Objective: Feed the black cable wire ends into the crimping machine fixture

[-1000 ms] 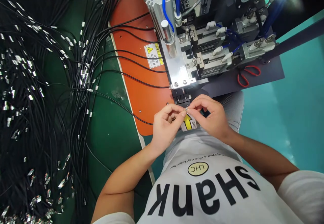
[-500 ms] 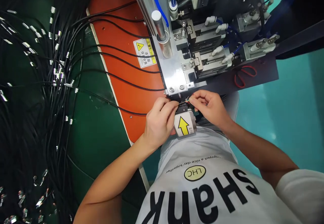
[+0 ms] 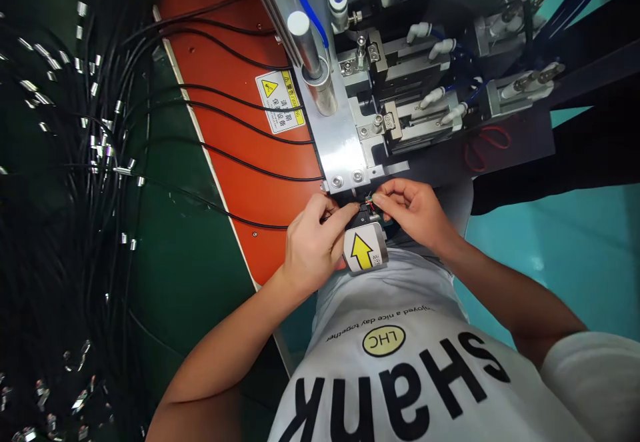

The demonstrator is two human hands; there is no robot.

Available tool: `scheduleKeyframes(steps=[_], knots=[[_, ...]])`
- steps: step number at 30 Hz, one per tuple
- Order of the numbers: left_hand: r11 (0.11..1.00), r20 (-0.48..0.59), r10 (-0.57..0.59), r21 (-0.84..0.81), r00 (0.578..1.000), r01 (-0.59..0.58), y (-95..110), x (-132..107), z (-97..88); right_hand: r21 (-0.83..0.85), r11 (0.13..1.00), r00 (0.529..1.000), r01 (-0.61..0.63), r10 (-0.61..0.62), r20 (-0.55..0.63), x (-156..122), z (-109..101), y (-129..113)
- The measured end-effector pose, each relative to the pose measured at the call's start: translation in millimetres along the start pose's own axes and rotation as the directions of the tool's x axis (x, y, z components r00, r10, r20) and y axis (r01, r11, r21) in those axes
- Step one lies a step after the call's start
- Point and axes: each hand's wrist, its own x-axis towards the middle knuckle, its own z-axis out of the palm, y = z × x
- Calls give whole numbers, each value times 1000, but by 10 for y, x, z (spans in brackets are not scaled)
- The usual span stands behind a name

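Observation:
My left hand is closed at the front edge of the machine. Its thumb and fingers pinch the end of a black cable, which comes across the orange plate and passes under the hand. Opposite it, my right hand is closed too, thumb against forefinger, on thin coloured wires spreading from that cable end. The wires lie over a small black fixture between my fingertips. Just below sits a white block with a yellow arrow. My fingers hide part of the cable end.
Metal pneumatic cylinders and a silver bracket stand right above my hands. More black cables cross the orange plate from a big bundle at left. Red-handled scissors lie at right, near a dark trouser leg.
My left thumb and fingertips have shifted slightly right, closer to the wires. My right hand has stayed nearly in place. The view has tilted a little, and a dark leg shows at right.

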Motion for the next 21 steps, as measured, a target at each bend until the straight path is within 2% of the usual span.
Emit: scheduleKeyframes(steps=[11, 17, 21], knots=[[1000, 30, 1, 12, 1000, -1, 6, 3, -14, -31, 999, 1000, 11, -11, 9, -12, -13, 22], [1000, 31, 0, -5, 1000, 0, 10, 8, -23, -149, 985, 996, 82, -86, -17, -19, -26, 25], [1000, 29, -1, -17, 1000, 2, 12, 5, -20, -165, 981, 995, 98, -100, -5, -18, -29, 19]])
